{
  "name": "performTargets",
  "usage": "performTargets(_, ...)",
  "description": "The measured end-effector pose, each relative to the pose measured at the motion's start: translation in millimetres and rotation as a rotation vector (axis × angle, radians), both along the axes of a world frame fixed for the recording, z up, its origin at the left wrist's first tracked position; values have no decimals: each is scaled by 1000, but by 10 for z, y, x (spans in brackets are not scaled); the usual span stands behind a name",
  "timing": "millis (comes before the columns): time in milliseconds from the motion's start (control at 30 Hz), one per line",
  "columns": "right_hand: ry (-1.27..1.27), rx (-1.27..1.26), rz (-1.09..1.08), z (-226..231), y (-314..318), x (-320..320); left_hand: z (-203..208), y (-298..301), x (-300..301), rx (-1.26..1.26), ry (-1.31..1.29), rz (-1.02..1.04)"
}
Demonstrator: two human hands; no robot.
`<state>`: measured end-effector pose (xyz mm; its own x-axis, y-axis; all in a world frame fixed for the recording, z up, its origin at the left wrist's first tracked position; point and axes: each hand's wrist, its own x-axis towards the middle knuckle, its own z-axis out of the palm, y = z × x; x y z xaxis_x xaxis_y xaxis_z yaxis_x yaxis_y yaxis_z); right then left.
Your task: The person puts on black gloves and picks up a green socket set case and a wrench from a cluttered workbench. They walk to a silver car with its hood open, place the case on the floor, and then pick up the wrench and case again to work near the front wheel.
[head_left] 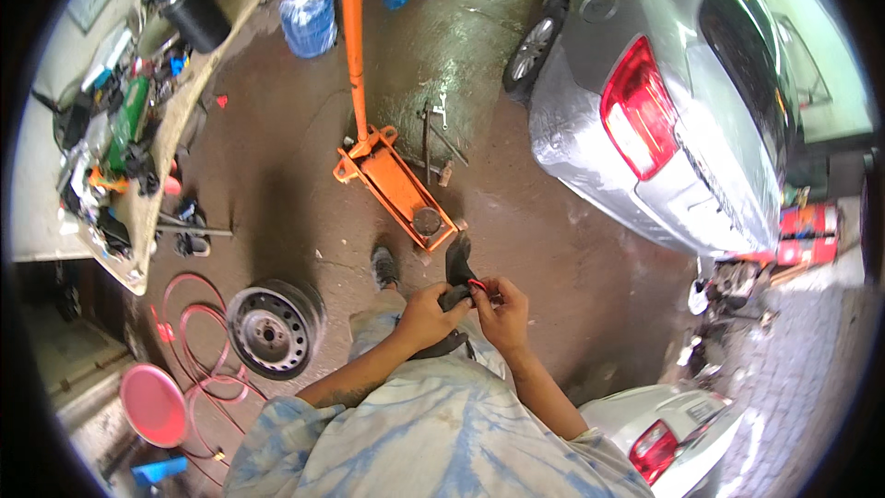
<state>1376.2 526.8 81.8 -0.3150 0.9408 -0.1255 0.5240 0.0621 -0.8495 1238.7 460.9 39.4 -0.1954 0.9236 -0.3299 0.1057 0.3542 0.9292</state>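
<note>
Both my hands are closed in front of my body, close together, on a limp black thing with a red edge (pixel 458 260) that looks like a work glove. My left hand (pixel 428 315) grips its dark bunched part. With thumb and fingers, my right hand (pixel 502 314) pinches it beside the red edge. One black flap sticks out beyond my hands, and another dark piece (pixel 444 346) hangs below my left hand. Its full shape is hidden by my fingers.
An orange floor jack (pixel 392 186) with a long upright handle stands just ahead. Tools lie beside it, including a wrench (pixel 442 111). A steel wheel rim (pixel 275 327) and red hose (pixel 189 314) lie left. A silver car (pixel 590 120) stands right; a cluttered workbench (pixel 198 92) lines the left.
</note>
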Motion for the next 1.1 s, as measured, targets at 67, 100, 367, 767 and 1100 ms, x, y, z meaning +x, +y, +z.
performTargets(67,52,-94,-14,-93,199,-21,61,196,-31,-31,-48,25)
performTargets(100,105,-184,-50,-129,291,-47,14,277,-35,-20,-40,58)
performTargets(367,-557,-351,118,-624,1077,2,-195,827,-87,276,370,-87)
performTargets(767,854,-938,-259,-668,1659,-380,-343,1209,138,58,316,-158)
performTargets(1100,675,-1104,-71,-1177,1818,-328,-603,1505,266,193,143,388)
